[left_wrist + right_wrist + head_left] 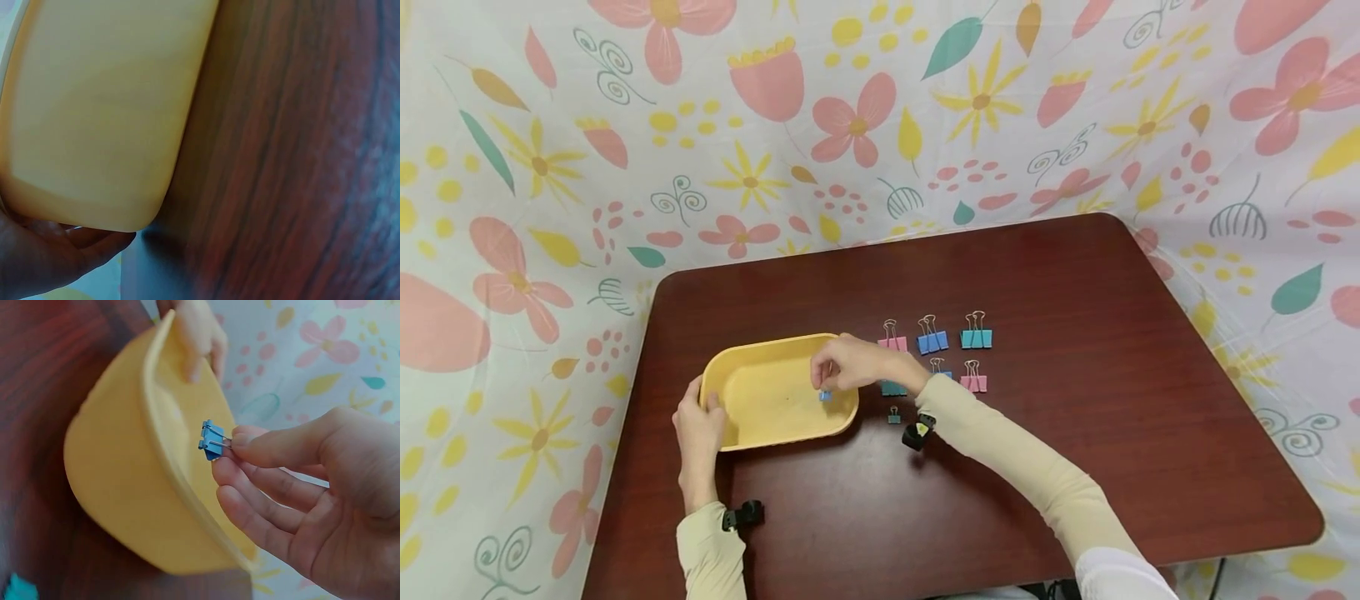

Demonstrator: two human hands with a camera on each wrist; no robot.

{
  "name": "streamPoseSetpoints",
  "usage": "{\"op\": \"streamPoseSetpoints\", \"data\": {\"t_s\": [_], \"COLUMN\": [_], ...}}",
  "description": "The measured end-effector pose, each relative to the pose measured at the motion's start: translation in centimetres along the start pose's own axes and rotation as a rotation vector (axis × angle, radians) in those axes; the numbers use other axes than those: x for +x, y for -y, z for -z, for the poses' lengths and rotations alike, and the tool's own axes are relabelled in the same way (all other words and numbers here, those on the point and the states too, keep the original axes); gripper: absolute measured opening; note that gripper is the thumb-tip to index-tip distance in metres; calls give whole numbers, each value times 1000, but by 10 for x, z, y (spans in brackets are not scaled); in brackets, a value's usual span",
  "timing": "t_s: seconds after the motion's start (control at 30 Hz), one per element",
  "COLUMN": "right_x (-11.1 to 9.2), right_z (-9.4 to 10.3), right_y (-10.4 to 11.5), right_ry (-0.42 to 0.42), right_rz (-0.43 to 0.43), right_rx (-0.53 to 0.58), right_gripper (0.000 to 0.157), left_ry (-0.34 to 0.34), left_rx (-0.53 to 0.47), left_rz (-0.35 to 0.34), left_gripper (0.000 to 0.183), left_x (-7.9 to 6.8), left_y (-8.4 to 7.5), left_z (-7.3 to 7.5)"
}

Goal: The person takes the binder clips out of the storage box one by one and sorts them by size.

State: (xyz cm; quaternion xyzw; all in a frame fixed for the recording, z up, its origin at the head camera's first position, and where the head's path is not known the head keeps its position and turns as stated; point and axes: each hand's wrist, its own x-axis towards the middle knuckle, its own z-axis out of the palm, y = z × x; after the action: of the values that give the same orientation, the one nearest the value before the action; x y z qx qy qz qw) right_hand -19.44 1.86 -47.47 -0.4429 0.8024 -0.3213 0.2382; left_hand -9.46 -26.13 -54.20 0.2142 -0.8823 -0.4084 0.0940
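Observation:
A small blue binder clip (212, 440) hangs from my right hand (848, 364), pinched by its wire handles between thumb and fingers. That hand is over the right end of a yellow plastic basin (760, 404). At the basin's left end my left hand (699, 423) grips the rim, thumb on the inner side. In the left wrist view, fingers of the left hand (56, 259) curl under the basin's end. Right of the basin lie several binder clips, among them a pink clip (892, 342), a blue clip (932, 341) and a teal clip (977, 337).
Nearer rows hold another pink clip (973, 382), a teal clip (893, 388) partly behind the right wrist, and a tiny dark green clip (894, 416). All lie on a brown wooden table (1075, 333). A flowered cloth (865, 125) hangs behind it.

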Motion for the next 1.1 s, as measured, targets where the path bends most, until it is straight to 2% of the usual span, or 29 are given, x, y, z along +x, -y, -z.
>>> {"op": "streamPoseSetpoints", "data": {"t_s": [0.23, 0.6, 0.87, 1.1], "right_x": [-34, -87, -133, -170], "right_z": [22, 42, 49, 45], "right_y": [-7, -20, -35, -48], "right_ry": [-56, -94, -100, -66], "right_rz": [-23, -90, -196, -254], "right_rx": [-3, 28, 20, 92], "right_gripper": [11, 15, 16, 19], "left_ry": [12, 20, 39, 43], "left_rx": [0, -3, 0, 5], "left_rz": [-1, 16, 49, 48], "left_gripper": [44, 45, 46, 46], "left_x": [-2, 0, -1, -2], "left_y": [-2, -2, -2, -2], "left_z": [2, 1, 2, 1]}}
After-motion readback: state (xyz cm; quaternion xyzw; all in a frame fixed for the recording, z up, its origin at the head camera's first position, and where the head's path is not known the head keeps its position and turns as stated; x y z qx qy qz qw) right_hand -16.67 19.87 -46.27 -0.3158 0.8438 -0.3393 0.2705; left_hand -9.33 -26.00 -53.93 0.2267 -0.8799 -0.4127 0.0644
